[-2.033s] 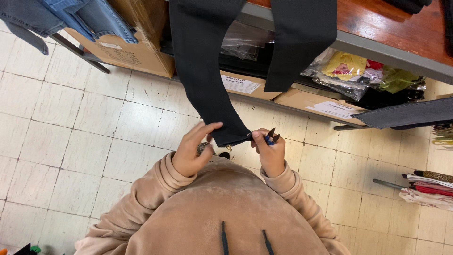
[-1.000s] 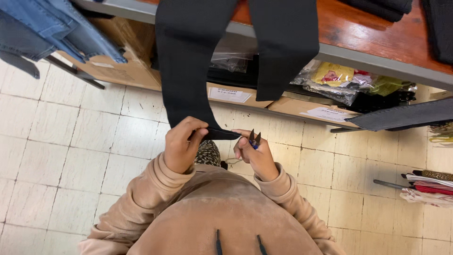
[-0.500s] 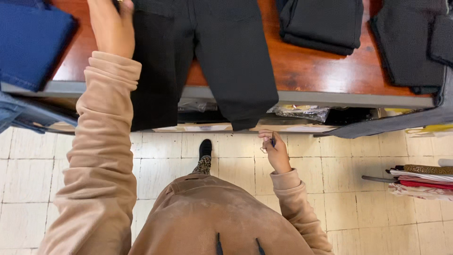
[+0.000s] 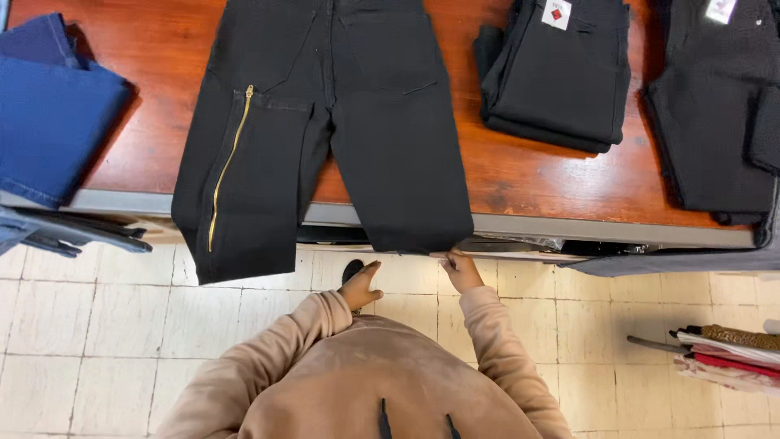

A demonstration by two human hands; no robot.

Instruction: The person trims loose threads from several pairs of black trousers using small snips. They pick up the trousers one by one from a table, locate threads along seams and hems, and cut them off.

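Right hand [image 4: 461, 272] pinches the hem of the black pants [image 4: 325, 130], which lie flat on the wood surface [image 4: 536, 175] right above it, legs hanging over the edge. Left hand [image 4: 358, 287] is loose and half open just beside that hem, holding nothing.

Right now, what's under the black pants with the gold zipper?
The black pants lie on a reddish wooden table; their legs hang over its grey edge, above white floor tiles. The wood directly beneath them is covered.

The black trousers [image 4: 325, 130] now lie spread on the table [image 4: 552, 187]; the left hand [image 4: 359, 286] has dropped from above them.
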